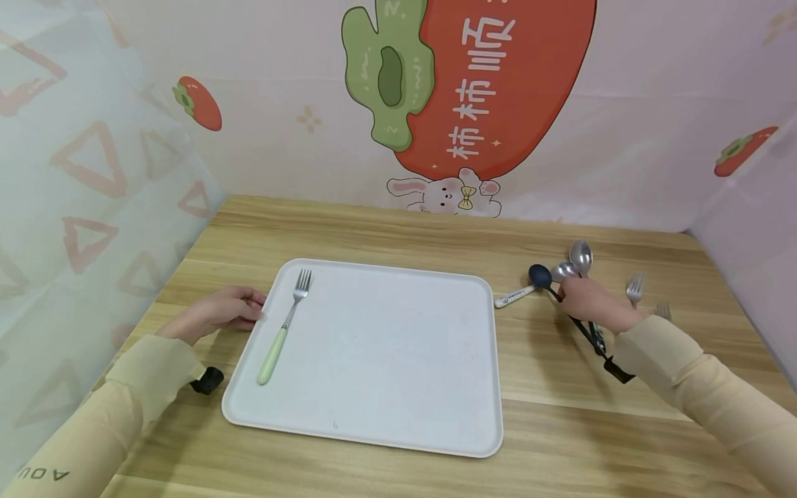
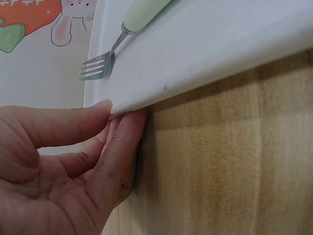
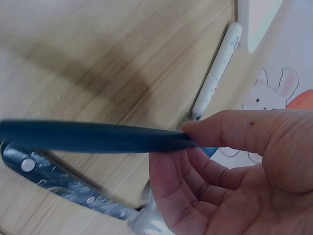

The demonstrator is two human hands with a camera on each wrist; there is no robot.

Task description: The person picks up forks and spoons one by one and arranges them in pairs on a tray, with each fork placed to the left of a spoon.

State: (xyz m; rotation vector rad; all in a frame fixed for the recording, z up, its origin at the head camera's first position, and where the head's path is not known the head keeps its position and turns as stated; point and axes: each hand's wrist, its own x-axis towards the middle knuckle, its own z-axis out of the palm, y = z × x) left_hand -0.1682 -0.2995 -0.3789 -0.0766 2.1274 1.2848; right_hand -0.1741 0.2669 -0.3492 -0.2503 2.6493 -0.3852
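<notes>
At the left edge of a white tray, my left hand pinches the rim, with the thumb on top and fingers beneath it in the left wrist view. On the tray's left side lies a fork with a pale green handle. Off to the right, my right hand grips a dark spoon by its slim handle, between thumb and fingers. Below that handle, in the right wrist view, lies a dark patterned handle with rivets. A white patterned handle points toward the tray.
Two metal spoons lie by the right hand, the larger spoon furthest back. Right of the hand are a fork and another fork, partly behind the sleeve. A printed cloth stands behind the wooden table.
</notes>
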